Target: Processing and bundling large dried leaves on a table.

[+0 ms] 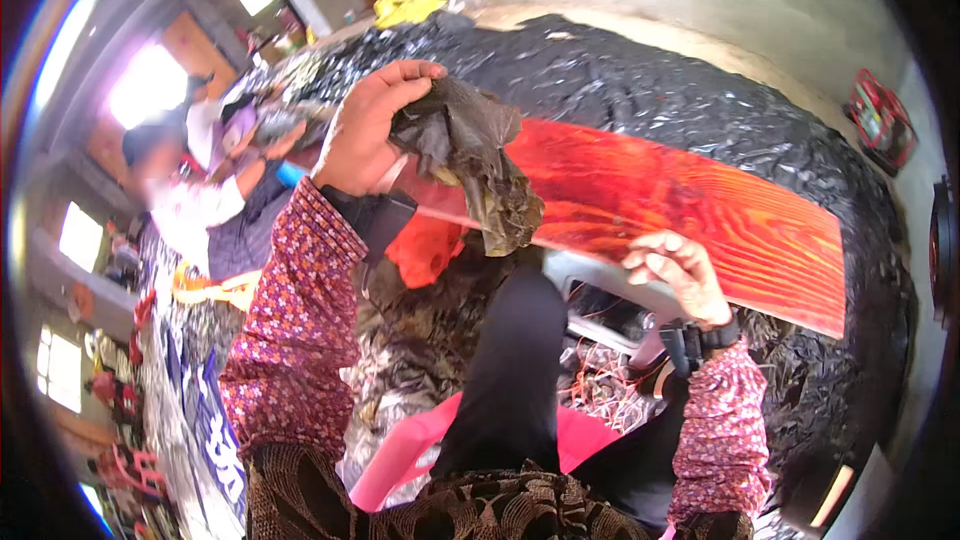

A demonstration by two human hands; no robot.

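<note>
My left hand (375, 127) is raised and pinches the top edge of a dark brown, crumpled, leaf-like sheet (480, 157), which hangs down over the left part of a red wood-grained board (675, 202). Whether the sheet is leaf or film, I cannot tell. My right hand (679, 270) is at the near edge of the board, its fingers loosely bent, with nothing plainly held in them. The board lies across in front of my knees, partly over a grey plastic frame or stool (619, 277). Red plastic (424, 247) lies below my left hand.
Black plastic sheeting (675, 90) covers a wide area beyond the board. Another person (195, 195) sits at the left. Thin red strings (607, 382) lie below the grey frame. Near my legs is a pink plastic seat (412, 450). A red object (881, 120) stands by the right wall.
</note>
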